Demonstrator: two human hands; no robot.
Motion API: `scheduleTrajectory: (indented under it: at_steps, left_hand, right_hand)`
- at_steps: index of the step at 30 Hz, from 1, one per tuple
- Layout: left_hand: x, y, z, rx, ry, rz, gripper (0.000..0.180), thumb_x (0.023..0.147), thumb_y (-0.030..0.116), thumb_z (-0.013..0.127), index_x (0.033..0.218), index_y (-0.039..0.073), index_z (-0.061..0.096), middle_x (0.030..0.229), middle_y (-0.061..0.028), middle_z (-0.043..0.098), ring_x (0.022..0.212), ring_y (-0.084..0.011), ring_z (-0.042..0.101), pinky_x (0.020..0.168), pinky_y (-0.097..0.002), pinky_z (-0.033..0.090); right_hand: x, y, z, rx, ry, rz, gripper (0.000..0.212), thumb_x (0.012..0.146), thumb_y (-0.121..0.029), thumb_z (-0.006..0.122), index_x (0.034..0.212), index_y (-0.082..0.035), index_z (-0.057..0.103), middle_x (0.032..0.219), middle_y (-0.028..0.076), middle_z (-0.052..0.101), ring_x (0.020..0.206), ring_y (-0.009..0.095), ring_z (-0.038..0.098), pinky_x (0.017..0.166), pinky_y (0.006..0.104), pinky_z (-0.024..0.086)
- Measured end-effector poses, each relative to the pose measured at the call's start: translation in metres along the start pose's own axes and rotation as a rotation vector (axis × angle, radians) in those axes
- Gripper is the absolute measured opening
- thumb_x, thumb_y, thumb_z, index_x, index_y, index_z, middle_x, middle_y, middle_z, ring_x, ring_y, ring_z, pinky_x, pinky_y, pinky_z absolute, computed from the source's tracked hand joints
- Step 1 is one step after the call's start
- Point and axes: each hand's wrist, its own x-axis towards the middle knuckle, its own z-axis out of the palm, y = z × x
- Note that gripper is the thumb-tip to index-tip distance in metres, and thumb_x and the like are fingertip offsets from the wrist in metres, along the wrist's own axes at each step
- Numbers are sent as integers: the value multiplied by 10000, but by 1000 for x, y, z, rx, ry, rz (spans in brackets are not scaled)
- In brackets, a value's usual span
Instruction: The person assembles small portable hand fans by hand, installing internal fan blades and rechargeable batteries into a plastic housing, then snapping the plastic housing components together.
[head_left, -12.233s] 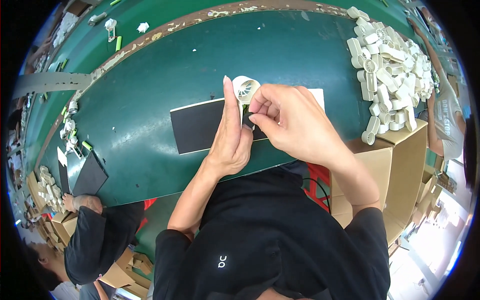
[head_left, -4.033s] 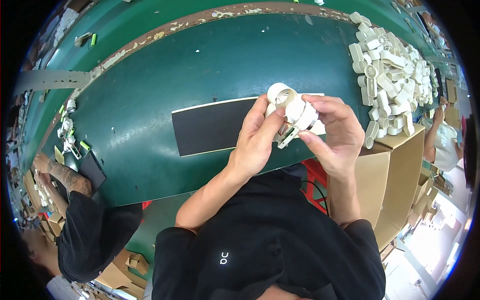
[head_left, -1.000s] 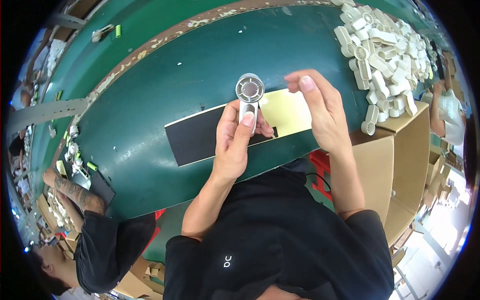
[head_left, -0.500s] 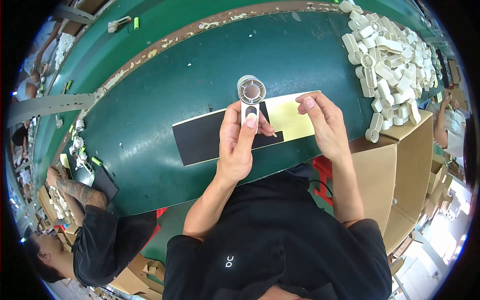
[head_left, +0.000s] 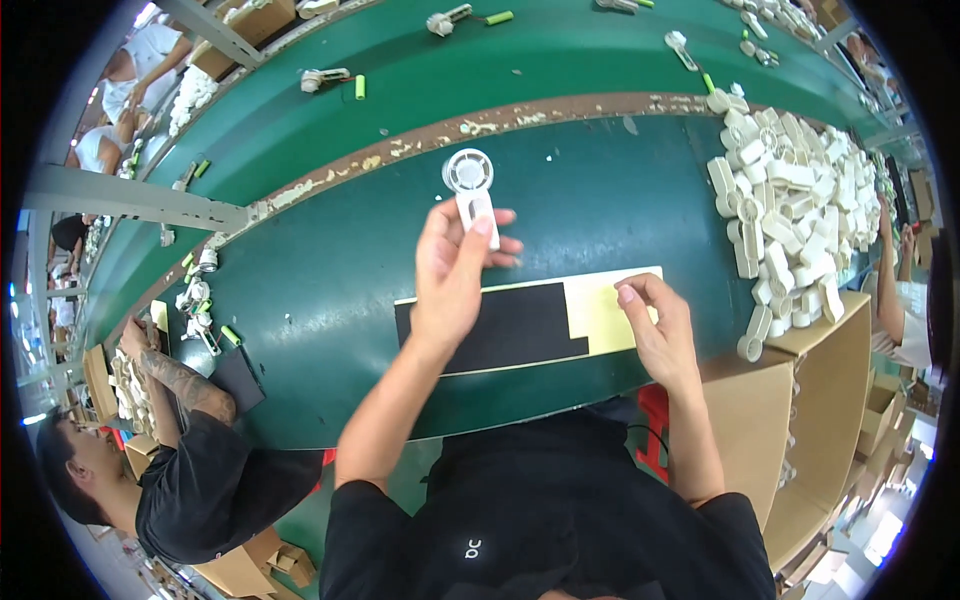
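Note:
A small white handheld fan point(head_left: 468, 172) with a round grilled head is gripped in my left hand point(head_left: 455, 262), its thumb along the handle. It is held out over the green worktable, beyond a long strip of black sheet point(head_left: 500, 330) with a pale yellow backing point(head_left: 607, 325) bare at its right end. At that yellow end my right hand point(head_left: 662, 330) has thumb and forefinger pressed together. Anything in that pinch is too small to make out.
Many cream plastic fan housings point(head_left: 790, 200) are heaped at the right, above an open cardboard box point(head_left: 740, 420). Beyond the table's worn edge, a green conveyor belt point(head_left: 420, 110) carries fan parts with green batteries point(head_left: 360, 88). A co-worker point(head_left: 200, 480) works at the left.
The view has tilted up, showing more of the belt. My left hand has carried the fan away from me and to the left, turning its other face into view. The right hand stays pinched.

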Motion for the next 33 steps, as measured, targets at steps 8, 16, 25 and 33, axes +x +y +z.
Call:
scheduleTrajectory:
  at_steps: [8, 16, 25, 33]
  left_hand:
    - [153, -7, -46, 972, 302, 270, 431, 949, 384, 697, 1048, -35, 685, 1142, -223, 642, 1095, -333, 580, 913, -485, 487]
    - [319, 12, -71, 1382, 729, 275, 525, 874, 471, 697, 1018, -31, 751, 1325, -242, 487, 1215, -429, 429, 1041, -544, 382]
    - [388, 36, -134, 1580, 542, 171, 613, 936, 517, 500, 1263, 34, 688, 1507, -214, 450, 1423, -425, 329, 1190, -597, 203]
    - [308, 61, -219, 1812, -78, 351, 336, 904, 169, 609, 1216, 65, 676, 1149, -240, 665, 1044, -443, 649, 936, -495, 535]
  right_hand:
    - [28, 1, -4, -106, -31, -64, 158, 966, -128, 679, 1007, 24, 679, 929, 124, 721, 855, 230, 697, 824, 352, 539]
    - [140, -43, 22, -298, -165, -290, 172, 934, -166, 707, 988, -15, 645, 895, 154, 659, 833, 341, 679, 745, 434, 545]
    - [382, -80, 120, -596, 217, -978, 335, 880, -107, 695, 1205, -67, 626, 1198, 205, 576, 1083, 428, 614, 908, 508, 573]
    - [472, -96, 141, -1110, 121, -531, 281, 886, -92, 643, 1156, -55, 714, 1211, 181, 648, 1160, 334, 619, 848, 420, 606]
